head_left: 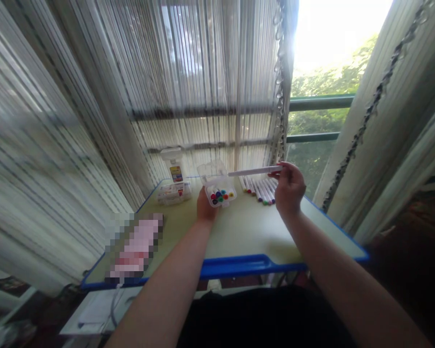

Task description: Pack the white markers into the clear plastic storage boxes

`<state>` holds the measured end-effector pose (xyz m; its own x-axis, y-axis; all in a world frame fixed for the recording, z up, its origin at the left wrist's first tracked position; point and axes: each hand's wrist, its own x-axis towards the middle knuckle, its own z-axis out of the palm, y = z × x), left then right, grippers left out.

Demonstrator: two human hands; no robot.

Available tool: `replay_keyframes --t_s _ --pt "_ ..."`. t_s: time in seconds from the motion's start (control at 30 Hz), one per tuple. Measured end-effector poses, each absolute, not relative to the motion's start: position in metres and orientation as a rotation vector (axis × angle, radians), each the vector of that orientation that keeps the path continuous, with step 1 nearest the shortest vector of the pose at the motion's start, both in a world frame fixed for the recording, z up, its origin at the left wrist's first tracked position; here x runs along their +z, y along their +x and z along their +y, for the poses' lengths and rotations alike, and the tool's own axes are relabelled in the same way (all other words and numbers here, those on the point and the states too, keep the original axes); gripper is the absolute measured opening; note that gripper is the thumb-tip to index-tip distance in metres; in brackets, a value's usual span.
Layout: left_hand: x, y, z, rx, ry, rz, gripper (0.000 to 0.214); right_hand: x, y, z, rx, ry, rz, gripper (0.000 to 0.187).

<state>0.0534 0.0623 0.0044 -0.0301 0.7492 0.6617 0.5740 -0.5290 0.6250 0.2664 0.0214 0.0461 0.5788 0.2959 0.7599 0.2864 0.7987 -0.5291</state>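
Note:
My left hand (206,207) is closed around a clear plastic case (224,202) with its lid (212,170) swung up. Inside the case stand several markers with coloured ends, among them red, blue, green, orange and yellow. In my right hand (290,187) a white marker (255,170) is pinched near one end. It lies almost level, and its far tip reaches the case's lid area; whether it touches cannot be made out. Below and behind that marker, a row of white markers (263,189) with coloured ends lies side by side on the table.
A second clear case (174,192) with a raised lid, bearing a label (176,173), stands at the table's back left. A pixelated pink device (139,244) with a cable lies at the left. The pale table (246,232) has a blue rim; striped curtains hang behind it.

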Motion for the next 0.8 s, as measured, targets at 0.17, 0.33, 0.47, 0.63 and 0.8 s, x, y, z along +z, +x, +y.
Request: replay_keyframes --t_s 0.17,0.33,0.47,0.63,0.8 --pt "0.004 0.051 0.062 1.582 2.094 1.488 0.031 0.045 0.258 0.017 0.034 -0.664 -0.988 0.02" --pt "0.003 0.05 0.063 1.579 2.117 1.534 0.032 0.043 0.255 0.014 0.035 -0.656 -1.017 0.021" --pt "0.003 0.05 0.064 1.595 2.132 1.527 0.032 0.042 0.258 0.013 -0.019 -0.698 -0.971 0.023" --pt "0.004 0.052 0.063 1.591 2.112 1.568 0.03 0.035 0.257 0.012 -0.16 -0.796 -1.097 0.019" --pt "0.005 0.051 0.062 1.586 2.087 1.571 0.027 0.031 0.252 0.013 -0.119 -0.702 -1.103 0.015"
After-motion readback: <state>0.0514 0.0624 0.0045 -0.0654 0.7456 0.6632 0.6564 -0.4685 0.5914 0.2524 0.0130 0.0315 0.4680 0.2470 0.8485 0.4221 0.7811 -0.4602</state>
